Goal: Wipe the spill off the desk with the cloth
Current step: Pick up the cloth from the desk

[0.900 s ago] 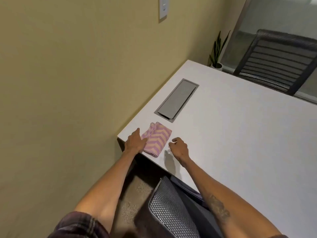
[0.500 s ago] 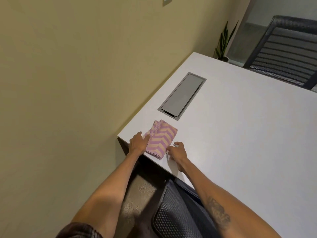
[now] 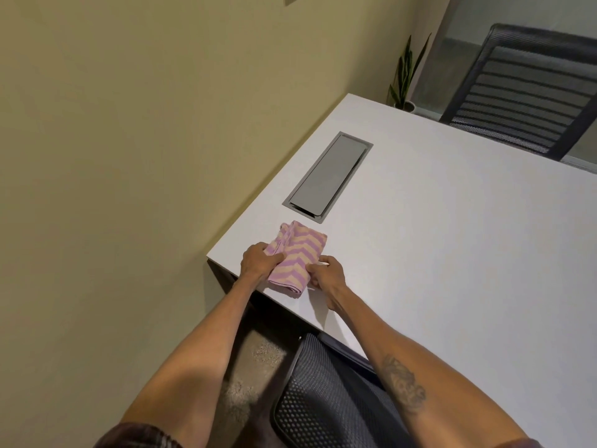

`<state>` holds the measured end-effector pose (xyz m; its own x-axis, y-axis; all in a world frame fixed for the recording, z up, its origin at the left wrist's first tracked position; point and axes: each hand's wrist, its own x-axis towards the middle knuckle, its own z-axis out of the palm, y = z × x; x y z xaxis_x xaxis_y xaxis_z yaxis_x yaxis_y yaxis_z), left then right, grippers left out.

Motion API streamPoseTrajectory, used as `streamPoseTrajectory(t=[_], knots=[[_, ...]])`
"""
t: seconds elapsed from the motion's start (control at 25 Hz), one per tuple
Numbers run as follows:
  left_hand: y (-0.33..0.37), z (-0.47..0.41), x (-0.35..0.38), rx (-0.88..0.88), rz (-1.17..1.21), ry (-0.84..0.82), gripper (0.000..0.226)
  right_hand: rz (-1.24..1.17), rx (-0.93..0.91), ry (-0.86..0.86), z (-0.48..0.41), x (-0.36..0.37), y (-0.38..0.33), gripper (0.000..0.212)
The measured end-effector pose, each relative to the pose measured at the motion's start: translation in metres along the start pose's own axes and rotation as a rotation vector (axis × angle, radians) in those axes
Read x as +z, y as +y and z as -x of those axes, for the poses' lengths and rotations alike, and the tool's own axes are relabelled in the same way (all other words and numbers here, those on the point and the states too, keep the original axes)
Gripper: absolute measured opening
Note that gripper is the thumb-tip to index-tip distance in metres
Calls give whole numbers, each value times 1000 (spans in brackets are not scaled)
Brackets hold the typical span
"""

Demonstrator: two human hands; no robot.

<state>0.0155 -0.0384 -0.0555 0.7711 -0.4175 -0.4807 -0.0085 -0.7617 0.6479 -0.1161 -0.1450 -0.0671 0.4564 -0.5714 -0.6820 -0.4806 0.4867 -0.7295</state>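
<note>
Cloth (image 3: 297, 260), folded and striped in pink and pale yellow chevrons, lies on the white desk (image 3: 452, 253) close to its near left corner, at about 7 o'clock from the grey cable hatch (image 3: 328, 176) set flush in the desktop. Both hands are on it. The left hand (image 3: 260, 261) sits at the cloth's 9 o'clock side, fingers curled over the bunched left edge and gripping it, the wrist hanging over the desk's front edge. The right hand (image 3: 326, 274) is at the cloth's 4 o'clock side, fingers bent and pinching the right edge of the fold; its knuckles rest on or just above the desktop, which I cannot tell. The cloth's near end reaches almost to the front edge of the desk. No wet patch can be made out on the white surface from this view. A dark mesh chair back (image 3: 329, 399) stands under the forearms at 6 o'clock, tucked against the desk. At 1 o'clock, on the far side, another black chair (image 3: 523, 92) faces the desk, and a small potted plant (image 3: 403, 82) stands on the floor at 12 o'clock beyond the far corner, beside the beige wall (image 3: 145, 140)
</note>
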Motion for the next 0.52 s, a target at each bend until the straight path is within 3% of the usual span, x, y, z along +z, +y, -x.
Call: streamPoseTrajectory(t=[0.32, 0.52], knots=[[73, 63, 9, 229, 1, -13, 39, -159, -35, 109, 52, -60, -24, 42], [122, 124, 41, 304, 8, -54, 43, -217, -99, 231, 94, -127, -29, 32]])
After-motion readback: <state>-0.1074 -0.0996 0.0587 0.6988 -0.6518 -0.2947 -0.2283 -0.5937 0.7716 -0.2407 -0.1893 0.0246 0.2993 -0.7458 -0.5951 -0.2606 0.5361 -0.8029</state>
